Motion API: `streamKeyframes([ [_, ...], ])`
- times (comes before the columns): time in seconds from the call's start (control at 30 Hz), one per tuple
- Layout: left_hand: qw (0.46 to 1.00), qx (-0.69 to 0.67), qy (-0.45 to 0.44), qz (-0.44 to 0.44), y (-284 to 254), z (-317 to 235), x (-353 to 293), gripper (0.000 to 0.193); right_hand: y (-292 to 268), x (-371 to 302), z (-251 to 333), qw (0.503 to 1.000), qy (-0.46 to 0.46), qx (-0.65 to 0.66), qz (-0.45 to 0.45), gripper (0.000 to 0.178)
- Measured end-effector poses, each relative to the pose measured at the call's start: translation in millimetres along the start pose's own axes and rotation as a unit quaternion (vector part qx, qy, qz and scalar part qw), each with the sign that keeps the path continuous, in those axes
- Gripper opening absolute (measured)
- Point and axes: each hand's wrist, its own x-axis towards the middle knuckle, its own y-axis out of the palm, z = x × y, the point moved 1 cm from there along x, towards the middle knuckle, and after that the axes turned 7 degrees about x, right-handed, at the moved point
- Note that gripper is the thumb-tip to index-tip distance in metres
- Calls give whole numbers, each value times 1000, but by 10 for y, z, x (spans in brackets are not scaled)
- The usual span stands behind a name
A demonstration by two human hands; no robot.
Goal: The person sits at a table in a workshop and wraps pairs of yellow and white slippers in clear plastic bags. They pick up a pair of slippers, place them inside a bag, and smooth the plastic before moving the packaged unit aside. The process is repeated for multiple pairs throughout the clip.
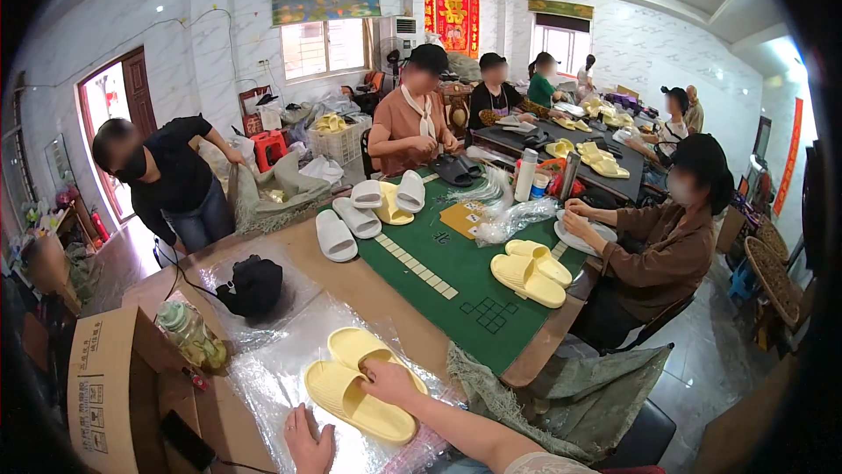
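Steadying the pair of yellow slippers (pixel 333 389) on the clear plastic (pixel 267 358) likely calls for light pressure, the bent fingers of the right hand (pixel 395 380) touching them, grip unclear, the left hand (pixel 309 446) beside them, fingers loosely spread and empty.

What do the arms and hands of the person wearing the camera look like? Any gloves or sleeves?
Both the left hand and the right hand are bare, without gloves. The right forearm is bare too; near the lower edge a pale, light-coloured sleeve begins above it. No sleeve shows on the left side.
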Motion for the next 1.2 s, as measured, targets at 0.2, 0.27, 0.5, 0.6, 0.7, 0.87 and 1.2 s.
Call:
streamKeyframes([
  [0.2,1000,-14,-18,-1,-61,-100,14,73,16,12,-43,1000,14,-3,14,33],
  [0.27,1000,-14,-9,-5,-48,-72,14,73,-1,7,-15,1000,15,2,13,33],
  [0.5,999,-32,-7,9,-92,-91,34,72,-41,3,37,999,24,-5,23,29],
  [0.6,1000,0,9,-14,-41,-65,24,71,-10,8,-8,1000,9,-6,10,29],
  [0.7,1000,-12,8,-8,-39,-40,28,71,-7,7,2,1000,21,-9,15,30],
  [0.87,1000,-25,-9,6,-95,-117,42,71,-41,-2,49,1000,8,-2,6,33],
  [1.2,999,1,-35,17,-55,-85,17,71,-20,2,3,1000,11,-13,16,33],
])
